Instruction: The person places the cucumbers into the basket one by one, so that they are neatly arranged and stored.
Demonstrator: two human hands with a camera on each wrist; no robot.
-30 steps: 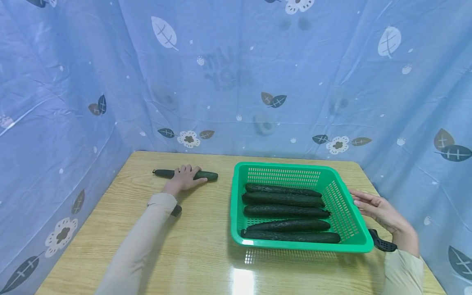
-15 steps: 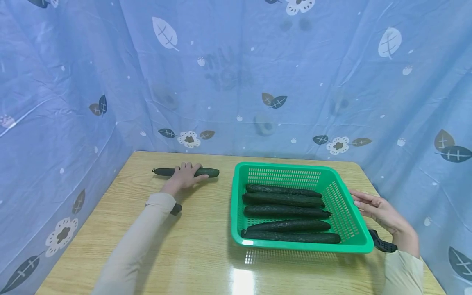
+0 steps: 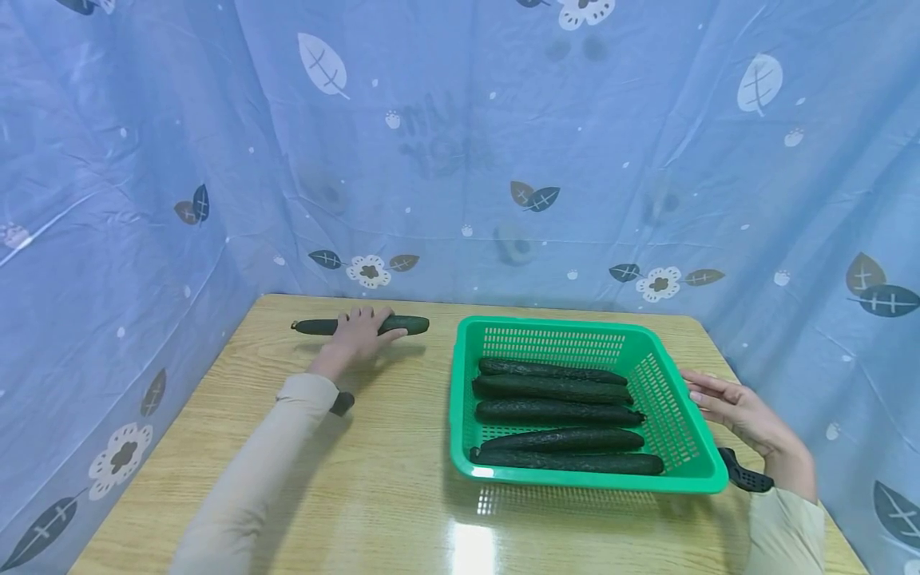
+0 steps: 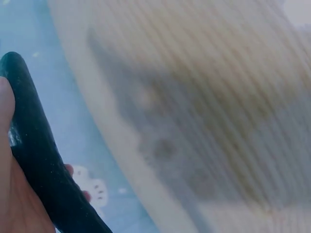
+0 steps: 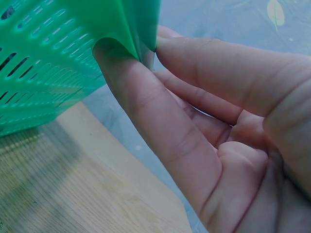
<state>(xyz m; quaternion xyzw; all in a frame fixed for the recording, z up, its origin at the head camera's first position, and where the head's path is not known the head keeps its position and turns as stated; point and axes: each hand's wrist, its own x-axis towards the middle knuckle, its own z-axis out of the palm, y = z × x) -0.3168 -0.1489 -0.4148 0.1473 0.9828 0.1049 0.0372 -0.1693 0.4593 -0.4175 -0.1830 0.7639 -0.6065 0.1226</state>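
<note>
My left hand (image 3: 354, 335) grips a long dark green cucumber (image 3: 407, 323) around its middle, at the far left of the table. The cucumber is slightly above the wood, with a shadow beneath it. In the left wrist view, thumb and palm lie against the cucumber (image 4: 36, 131), and fingertips show past its other side. On the right, my right hand (image 3: 747, 415) holds the rim of a green plastic basket (image 3: 575, 477). The right wrist view shows the basket rim (image 5: 141, 29) between thumb and fingers. Several cucumbers (image 3: 557, 411) lie side by side in the basket.
A light wooden table (image 3: 388, 495) carries the basket on its right half. Blue patterned curtain (image 3: 460, 160) hangs close behind the table and along both sides. Black straps with a small device (image 3: 743, 471) sit at the wrists.
My left hand has raised the cucumber off the table, moving it slightly up and toward the back. The right hand and the basket have stayed in place.
</note>
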